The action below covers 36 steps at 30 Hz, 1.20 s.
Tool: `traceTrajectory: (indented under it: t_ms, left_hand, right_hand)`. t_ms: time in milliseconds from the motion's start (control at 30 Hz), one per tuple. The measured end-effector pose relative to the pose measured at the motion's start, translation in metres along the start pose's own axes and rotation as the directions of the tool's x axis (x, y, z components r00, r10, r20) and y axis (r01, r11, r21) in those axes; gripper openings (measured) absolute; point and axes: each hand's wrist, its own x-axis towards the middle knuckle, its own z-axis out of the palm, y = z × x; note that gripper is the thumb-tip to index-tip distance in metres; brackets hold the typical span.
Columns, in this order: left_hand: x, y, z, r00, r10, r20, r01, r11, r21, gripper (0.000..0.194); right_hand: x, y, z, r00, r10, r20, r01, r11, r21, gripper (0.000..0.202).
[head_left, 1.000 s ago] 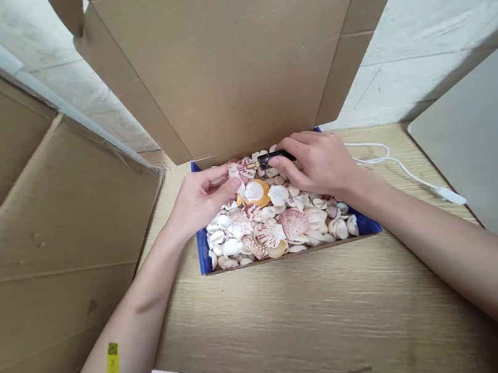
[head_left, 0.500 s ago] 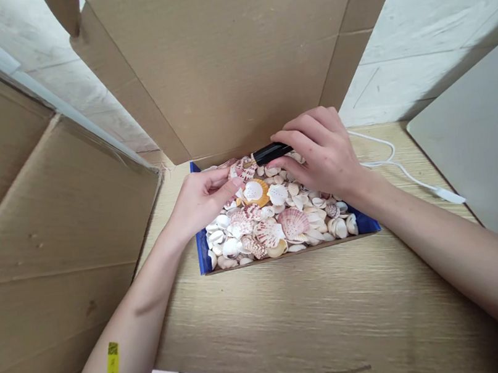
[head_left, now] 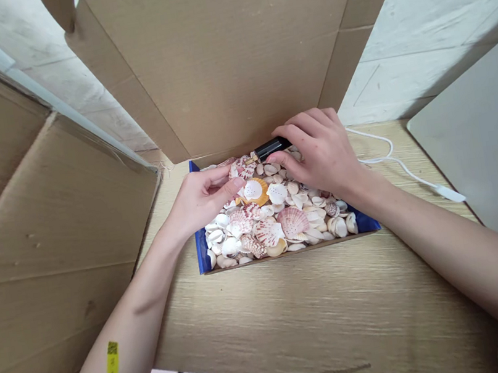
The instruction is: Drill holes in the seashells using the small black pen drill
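My left hand (head_left: 207,200) pinches a red-and-white scallop shell (head_left: 241,167) between thumb and fingers, over the far left part of the shell box. Closed around a black mini hand drill (head_left: 272,147), my right hand (head_left: 318,148) comes from the right. The drill's brass tip points left and lies at the shell's face; whether the bit is in the shell I cannot tell. Just below is an orange-rimmed scallop shell (head_left: 259,191) dotted with small holes, beside a white dotted shell (head_left: 277,193). Many other shells, pink, white and striped, fill the box.
The shallow box has blue end walls (head_left: 202,249) and stands on a wooden table (head_left: 267,308). Its cardboard lid (head_left: 230,58) rises behind. A cardboard panel (head_left: 69,207) stands left, a grey board (head_left: 488,132) right. A white cable (head_left: 415,174) lies on the right.
The drill has tilted a little and more of its brass tip shows at the shell. Both hands keep nearly the same place, and the view has shifted slightly.
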Motion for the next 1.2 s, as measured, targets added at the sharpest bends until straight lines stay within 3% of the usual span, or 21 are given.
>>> traceTrajectory:
  t_ms: [167, 600, 867, 1200]
  left_hand:
    - [0.000, -0.002, 0.000, 1.000, 0.020, 0.012, -0.020, 1.000, -0.010, 0.033]
    - [0.001, 0.000, 0.002, 0.994, -0.039, -0.107, 0.043, 0.999, 0.030, 0.043]
    - [0.000, -0.006, 0.002, 0.996, -0.017, -0.085, 0.032, 0.983, 0.179, 0.024]
    - [0.001, -0.005, 0.004, 0.994, -0.020, -0.110, 0.044, 0.976, 0.213, 0.032]
  right_hand:
    - [-0.001, 0.001, 0.005, 0.996, -0.015, 0.086, 0.012, 0.999, 0.046, 0.038]
    - [0.001, -0.001, -0.005, 0.968, -0.015, 0.250, -0.006, 0.997, 0.083, 0.058]
    - [0.000, -0.004, -0.005, 0.967, -0.063, 0.249, 0.043, 0.996, 0.084, 0.062]
    - [-0.001, -0.004, -0.004, 0.954, -0.129, 0.270, 0.081, 0.980, 0.181, 0.059]
